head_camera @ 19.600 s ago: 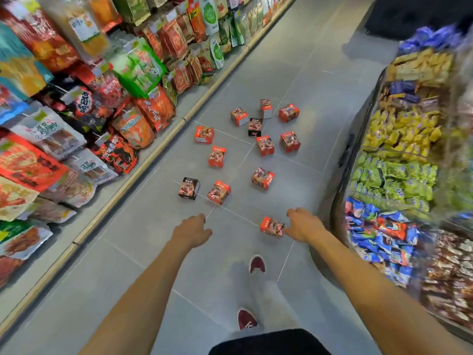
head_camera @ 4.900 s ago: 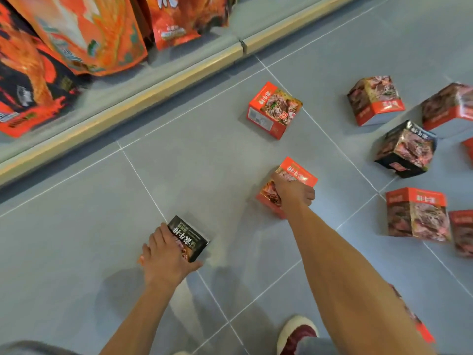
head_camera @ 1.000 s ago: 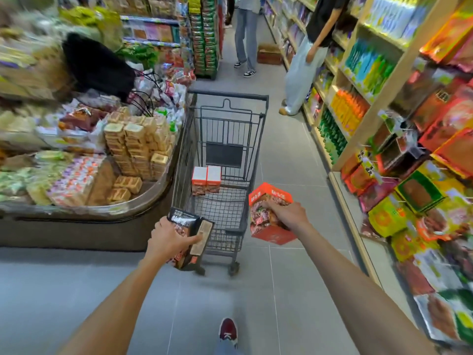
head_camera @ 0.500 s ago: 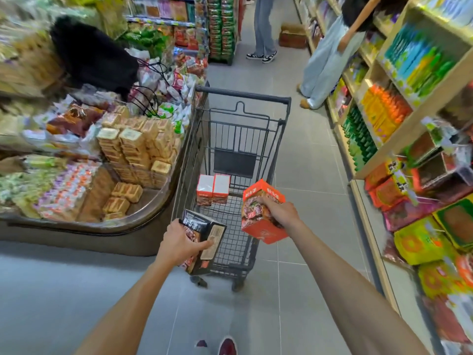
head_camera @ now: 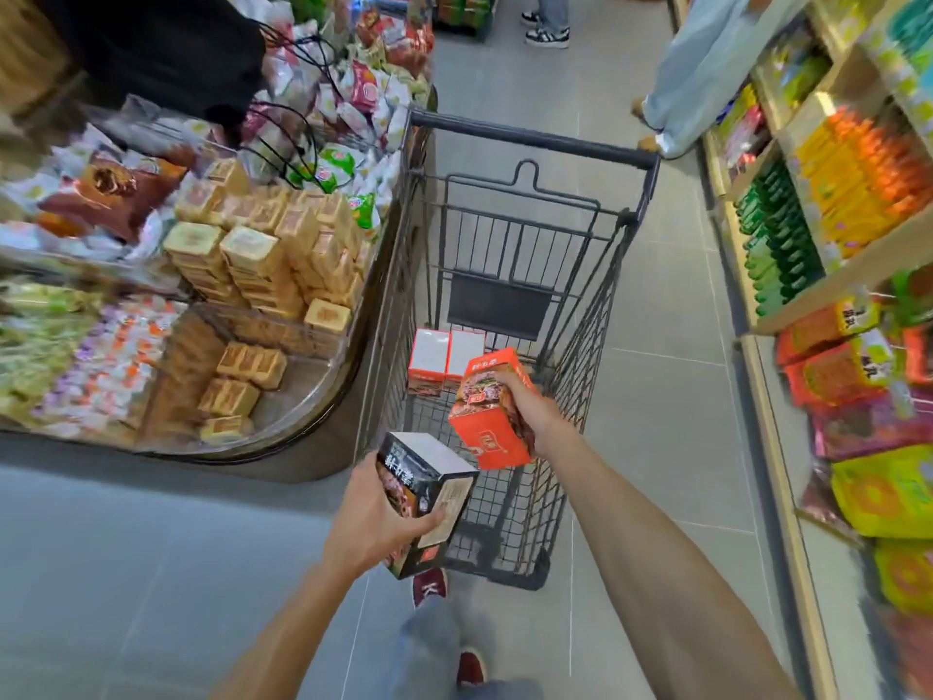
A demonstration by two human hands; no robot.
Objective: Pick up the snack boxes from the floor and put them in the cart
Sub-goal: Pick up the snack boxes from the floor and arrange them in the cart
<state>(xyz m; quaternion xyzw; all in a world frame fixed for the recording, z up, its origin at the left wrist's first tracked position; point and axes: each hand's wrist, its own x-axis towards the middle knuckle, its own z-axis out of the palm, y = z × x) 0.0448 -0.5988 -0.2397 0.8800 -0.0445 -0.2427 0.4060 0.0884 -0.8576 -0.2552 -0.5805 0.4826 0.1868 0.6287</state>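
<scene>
A dark wire shopping cart (head_camera: 530,144) stands in the aisle straight ahead. Two orange-and-white snack boxes (head_camera: 444,353) sit side by side at the far end of its basket. My right hand (head_camera: 535,416) grips an orange snack box (head_camera: 484,421) and holds it above the near half of the basket. My left hand (head_camera: 376,517) grips a black snack box (head_camera: 429,492), tilted, just at the cart's near left corner and outside the basket.
A round display bin (head_camera: 282,426) piled with yellow boxes and bagged snacks hugs the cart's left side. Shelves (head_camera: 828,290) of packets line the right. One person's legs (head_camera: 691,78) stand by the shelves beyond the cart, another's shoes (head_camera: 548,30) farther back. My feet (head_camera: 429,588) are behind the cart.
I have stepped closer to the cart. Both hands moved forward with their boxes; the orange box now hangs over the basket, the black box reaches its near corner.
</scene>
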